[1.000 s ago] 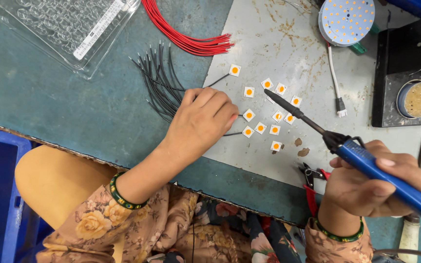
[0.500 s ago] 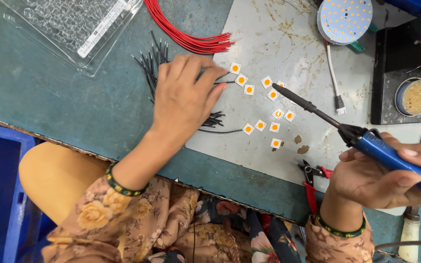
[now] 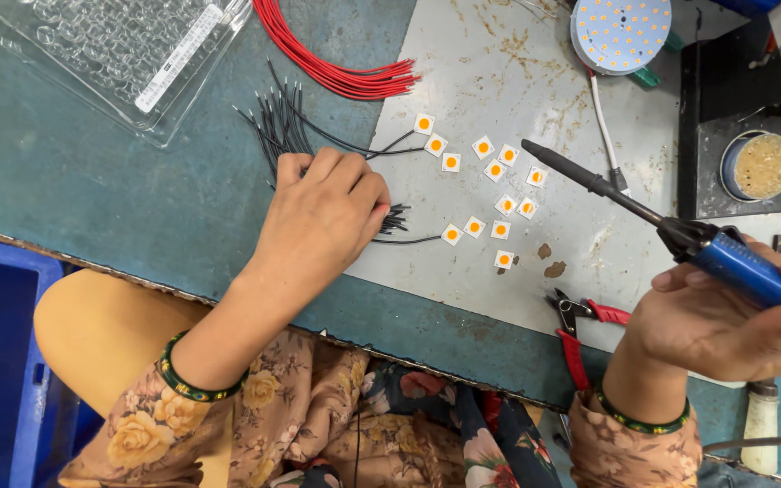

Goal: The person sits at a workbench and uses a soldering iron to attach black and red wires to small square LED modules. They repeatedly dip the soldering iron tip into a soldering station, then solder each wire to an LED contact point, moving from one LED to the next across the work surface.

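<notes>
Blue-handled soldering iron (image 3: 680, 237) sits closed in your right hand (image 3: 720, 321), near the table's front edge, its dark tip raised over the grey metal work sheet (image 3: 499, 54) and aimed toward the small white square chips with orange centres (image 3: 490, 181). Your left hand (image 3: 323, 217) lies palm down, fingers curled onto the thin black wire leads (image 3: 291, 122); whether it pinches one, I cannot tell. Risk noted: the hot tip hangs close to that hand and could burn fingers or wire insulation if either drifts. Red-handled cutters (image 3: 580, 330) lie beside your right wrist. Farther off, the red wire bundle (image 3: 336, 63) and round white LED board (image 3: 619, 34) stay clear.
</notes>
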